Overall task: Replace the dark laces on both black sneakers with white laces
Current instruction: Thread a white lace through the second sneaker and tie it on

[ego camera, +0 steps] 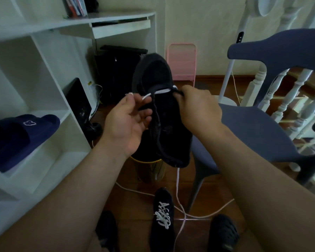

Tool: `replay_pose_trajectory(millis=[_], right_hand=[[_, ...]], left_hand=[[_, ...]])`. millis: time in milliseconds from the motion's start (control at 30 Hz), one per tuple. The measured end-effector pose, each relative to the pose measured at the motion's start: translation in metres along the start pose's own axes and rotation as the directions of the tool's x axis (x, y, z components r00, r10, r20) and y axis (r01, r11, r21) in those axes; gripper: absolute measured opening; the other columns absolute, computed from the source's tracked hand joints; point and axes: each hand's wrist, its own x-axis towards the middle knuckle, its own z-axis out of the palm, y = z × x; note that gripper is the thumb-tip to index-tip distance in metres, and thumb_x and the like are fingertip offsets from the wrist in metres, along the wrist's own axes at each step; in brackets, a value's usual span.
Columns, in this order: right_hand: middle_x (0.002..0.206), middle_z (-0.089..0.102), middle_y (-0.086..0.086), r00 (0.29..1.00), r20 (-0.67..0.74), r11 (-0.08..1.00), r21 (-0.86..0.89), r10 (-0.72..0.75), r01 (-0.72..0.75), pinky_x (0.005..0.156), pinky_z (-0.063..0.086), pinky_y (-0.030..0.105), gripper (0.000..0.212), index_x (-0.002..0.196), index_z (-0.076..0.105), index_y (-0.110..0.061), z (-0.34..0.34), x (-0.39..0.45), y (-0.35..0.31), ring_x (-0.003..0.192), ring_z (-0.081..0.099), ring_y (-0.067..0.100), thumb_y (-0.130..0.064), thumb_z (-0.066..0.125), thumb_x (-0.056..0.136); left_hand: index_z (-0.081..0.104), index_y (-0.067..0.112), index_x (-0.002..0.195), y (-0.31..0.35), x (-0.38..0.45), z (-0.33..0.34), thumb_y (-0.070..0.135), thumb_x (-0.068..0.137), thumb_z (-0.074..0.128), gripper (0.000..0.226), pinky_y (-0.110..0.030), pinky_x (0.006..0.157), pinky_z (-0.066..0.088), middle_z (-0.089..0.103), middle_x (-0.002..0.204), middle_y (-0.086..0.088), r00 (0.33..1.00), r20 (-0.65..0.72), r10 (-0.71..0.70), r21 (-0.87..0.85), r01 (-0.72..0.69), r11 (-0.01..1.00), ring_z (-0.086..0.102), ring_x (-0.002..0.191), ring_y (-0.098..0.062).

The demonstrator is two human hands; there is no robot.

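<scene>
The left hand point(129, 122) pinches the white lace point(147, 96) tip just left of the held-up black sneaker point(162, 110), whose long axis runs near-to-far, while the right hand point(198, 108) grips its right eyelet edge.

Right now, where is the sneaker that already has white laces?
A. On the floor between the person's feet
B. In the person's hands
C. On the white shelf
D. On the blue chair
A: the laced sneaker lies on the wooden floor low in the view, while the left hand and right hand work on the other sneaker.
</scene>
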Motion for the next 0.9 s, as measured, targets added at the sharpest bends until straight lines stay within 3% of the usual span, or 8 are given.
replay_pose_trajectory(millis=[100, 233, 367, 533, 600, 700, 800, 900], right_hand=[[0.084, 0.057, 0.005, 0.998, 0.031, 0.997, 0.055, 0.051, -0.053, 0.064, 0.039, 0.04, 0.035, 0.089, 0.054, -0.023, 0.004, 0.002, 0.01, 0.081, 0.056, 0.034, -0.049, 0.038, 0.107], [0.083, 0.063, 0.009, 0.993, 0.014, 0.984, 0.134, 0.117, -0.118, 0.068, 0.047, 0.042, 0.04, 0.076, 0.055, -0.023, -0.013, 0.007, 0.021, 0.08, 0.06, 0.037, -0.047, 0.041, 0.104], [0.082, 0.063, 0.013, 0.985, 0.005, 0.957, 0.235, 0.171, -0.168, 0.072, 0.046, 0.041, 0.042, 0.075, 0.062, -0.016, -0.036, 0.011, 0.027, 0.084, 0.059, 0.037, -0.04, 0.046, 0.106], [0.069, 0.055, 0.007, 0.984, -0.034, 0.94, 0.303, 0.177, -0.158, 0.06, 0.034, 0.036, 0.047, 0.068, 0.054, -0.017, -0.051, 0.02, 0.016, 0.075, 0.056, 0.033, -0.042, 0.047, 0.107], [0.067, 0.053, 0.007, 0.989, -0.05, 0.935, 0.336, 0.142, -0.117, 0.055, 0.031, 0.036, 0.047, 0.069, 0.054, -0.015, -0.056, 0.024, 0.009, 0.071, 0.055, 0.032, -0.042, 0.046, 0.107], [0.066, 0.052, 0.004, 0.997, -0.054, 0.924, 0.381, 0.057, -0.032, 0.055, 0.03, 0.034, 0.045, 0.073, 0.057, -0.014, -0.06, 0.026, -0.008, 0.063, 0.049, 0.022, -0.042, 0.047, 0.107], [0.069, 0.055, 0.011, 0.995, -0.086, 0.917, 0.391, -0.042, 0.073, 0.056, 0.03, 0.034, 0.044, 0.079, 0.063, -0.007, -0.058, 0.028, -0.023, 0.062, 0.047, 0.02, -0.038, 0.048, 0.106], [0.063, 0.049, 0.003, 0.992, -0.091, 0.93, 0.347, -0.091, 0.117, 0.053, 0.028, 0.035, 0.043, 0.068, 0.052, -0.016, -0.055, 0.028, -0.029, 0.059, 0.045, 0.018, -0.038, 0.047, 0.106]], left_hand=[[0.06, 0.021, 0.081, 0.002, 0.007, -0.015, 0.022, 0.102, 0.051, 0.023, -0.029, 0.066, 0.053, 0.069, 0.081, -0.001, 0.985, -0.134, -0.11, -0.094, 0.098, 0.991, 0.061, 0.064, -0.013], [0.052, 0.021, 0.079, 0.008, 0.027, -0.069, 0.012, 0.092, 0.047, 0.016, -0.02, 0.052, 0.045, 0.054, 0.068, 0.002, 0.859, -0.455, -0.236, -0.175, 0.174, 0.969, 0.051, 0.046, -0.013], [0.06, 0.02, 0.092, 0.002, 0.03, -0.119, 0.014, 0.096, 0.045, 0.016, -0.021, 0.048, 0.04, 0.053, 0.065, 0.006, 0.65, -0.682, -0.335, -0.141, 0.332, 0.933, 0.049, 0.044, -0.008], [0.06, 0.015, 0.081, -0.004, 0.018, -0.142, 0.014, 0.103, 0.045, 0.026, -0.023, 0.048, 0.038, 0.051, 0.075, -0.004, 0.354, -0.818, -0.453, -0.276, 0.45, 0.849, 0.045, 0.051, -0.007], [0.059, 0.017, 0.074, -0.012, 0.018, -0.149, 0.016, 0.1, 0.049, 0.027, -0.024, 0.047, 0.038, 0.053, 0.069, 0.003, 0.391, -0.804, -0.448, -0.167, 0.575, 0.801, 0.046, 0.053, -0.009], [0.063, 0.022, 0.074, -0.03, 0.02, -0.147, 0.026, 0.098, 0.054, 0.026, -0.019, 0.046, 0.038, 0.057, 0.061, 0.006, 0.542, -0.686, -0.484, 0.228, 0.793, 0.565, 0.049, 0.053, -0.01], [0.068, 0.023, 0.084, -0.052, 0.024, -0.138, 0.032, 0.1, 0.055, 0.022, -0.022, 0.053, 0.042, 0.056, 0.064, 0.005, 0.651, -0.623, -0.434, 0.551, 0.759, 0.346, 0.051, 0.057, -0.013], [0.069, 0.02, 0.085, -0.065, 0.025, -0.13, 0.036, 0.103, 0.055, 0.028, -0.027, 0.058, 0.043, 0.056, 0.066, 0.002, 0.709, -0.562, -0.425, 0.663, 0.694, 0.281, 0.052, 0.062, -0.016]])
